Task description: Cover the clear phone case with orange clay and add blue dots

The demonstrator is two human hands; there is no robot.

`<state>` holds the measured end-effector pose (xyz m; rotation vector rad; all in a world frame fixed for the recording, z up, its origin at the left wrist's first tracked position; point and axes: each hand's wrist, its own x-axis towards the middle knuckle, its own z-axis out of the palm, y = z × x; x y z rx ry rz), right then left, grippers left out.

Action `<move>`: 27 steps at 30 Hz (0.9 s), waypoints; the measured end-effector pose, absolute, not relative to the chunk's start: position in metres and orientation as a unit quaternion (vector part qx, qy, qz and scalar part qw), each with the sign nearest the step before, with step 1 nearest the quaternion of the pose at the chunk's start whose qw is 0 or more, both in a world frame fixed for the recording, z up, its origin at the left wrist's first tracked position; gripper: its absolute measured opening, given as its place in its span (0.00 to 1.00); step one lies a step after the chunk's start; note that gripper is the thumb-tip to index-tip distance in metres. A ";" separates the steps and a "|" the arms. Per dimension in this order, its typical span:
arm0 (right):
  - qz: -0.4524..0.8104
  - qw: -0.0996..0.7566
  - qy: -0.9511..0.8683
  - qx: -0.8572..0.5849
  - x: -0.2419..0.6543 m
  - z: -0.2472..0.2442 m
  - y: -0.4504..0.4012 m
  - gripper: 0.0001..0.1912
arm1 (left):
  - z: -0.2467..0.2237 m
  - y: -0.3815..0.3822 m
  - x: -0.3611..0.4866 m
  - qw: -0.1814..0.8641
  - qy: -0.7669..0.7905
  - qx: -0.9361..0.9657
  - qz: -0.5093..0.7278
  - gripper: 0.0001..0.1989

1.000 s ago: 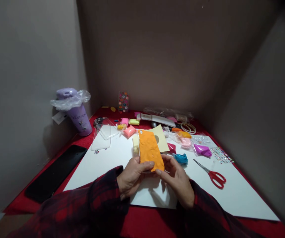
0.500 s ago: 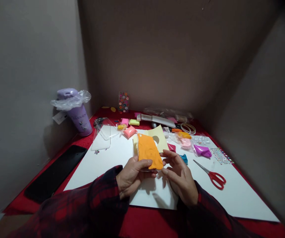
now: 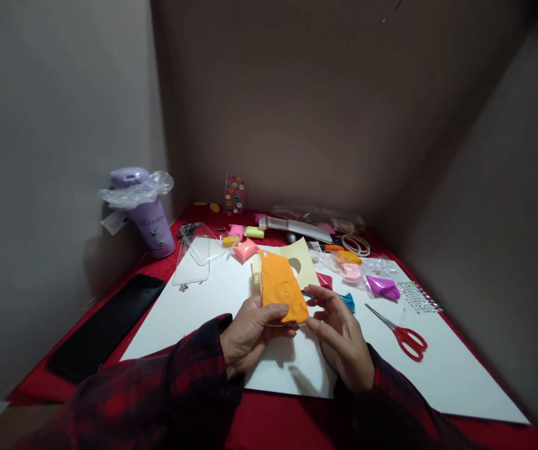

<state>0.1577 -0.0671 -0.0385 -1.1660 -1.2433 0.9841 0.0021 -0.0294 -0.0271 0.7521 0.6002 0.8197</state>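
A phone case (image 3: 278,284) spread with orange clay is tilted up over the white board, a small hole showing at its top left corner. My left hand (image 3: 252,331) grips its lower left part, thumb on the clay and fingers underneath. My right hand (image 3: 338,331) is beside the case's lower right corner, its fingers curved and apart with nothing between them. The fingertips are close to the case edge; whether they touch it I cannot tell. Behind the case stands a pale yellow folded paper (image 3: 303,262) with a round grey spot.
Red-handled scissors (image 3: 402,334) and a gem sticker sheet (image 3: 418,297) lie right on the white board (image 3: 456,369). Packets of purple clay (image 3: 383,287) and coral clay (image 3: 245,250) lie farther back. Clear cases (image 3: 194,262), a black phone (image 3: 107,325) and a purple tumbler (image 3: 151,225) are left.
The view has shifted very slightly. My left hand keeps its hold on the case, and my right hand stays by the lower corner with hardly any movement.
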 end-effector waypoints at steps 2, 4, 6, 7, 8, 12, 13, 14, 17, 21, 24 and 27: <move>0.369 0.539 -0.556 -0.514 0.160 -0.041 -0.067 0.25 | -0.027 -0.030 0.002 0.806 0.282 0.355 0.380 0.13; 0.337 0.526 -0.578 -0.526 0.161 -0.043 -0.066 0.28 | -0.027 -0.030 0.003 0.808 0.282 0.359 0.373 0.13; 0.325 0.522 -0.581 -0.533 0.161 -0.044 -0.065 0.27 | -0.026 -0.030 0.003 0.807 0.286 0.360 0.370 0.13; 0.327 0.521 -0.578 -0.536 0.161 -0.045 -0.065 0.27 | -0.025 -0.031 0.003 0.806 0.289 0.361 0.369 0.13; 0.333 0.522 -0.571 -0.540 0.160 -0.046 -0.065 0.25 | -0.025 -0.031 0.004 0.804 0.293 0.362 0.369 0.13; 0.379 0.527 -0.539 -0.536 0.161 -0.046 -0.064 0.22 | -0.024 -0.032 0.004 0.804 0.301 0.364 0.361 0.13; 0.387 0.531 -0.536 -0.530 0.161 -0.046 -0.064 0.23 | -0.024 -0.032 0.004 0.805 0.301 0.360 0.363 0.13; 0.394 0.535 -0.536 -0.521 0.161 -0.045 -0.065 0.23 | -0.024 -0.031 0.004 0.805 0.301 0.357 0.366 0.13; 0.402 0.564 -0.519 -0.500 0.158 -0.041 -0.067 0.22 | -0.024 -0.030 0.003 0.801 0.294 0.359 0.378 0.13; 0.411 0.588 -0.478 -0.507 0.154 -0.038 -0.068 0.19 | -0.024 -0.030 0.003 0.793 0.301 0.366 0.382 0.15; 0.423 0.568 -0.483 -0.514 0.155 -0.040 -0.066 0.20 | -0.024 -0.030 0.003 0.791 0.294 0.374 0.385 0.16; 0.439 0.554 -0.490 -0.511 0.156 -0.041 -0.066 0.21 | -0.025 -0.030 0.003 0.791 0.287 0.378 0.386 0.16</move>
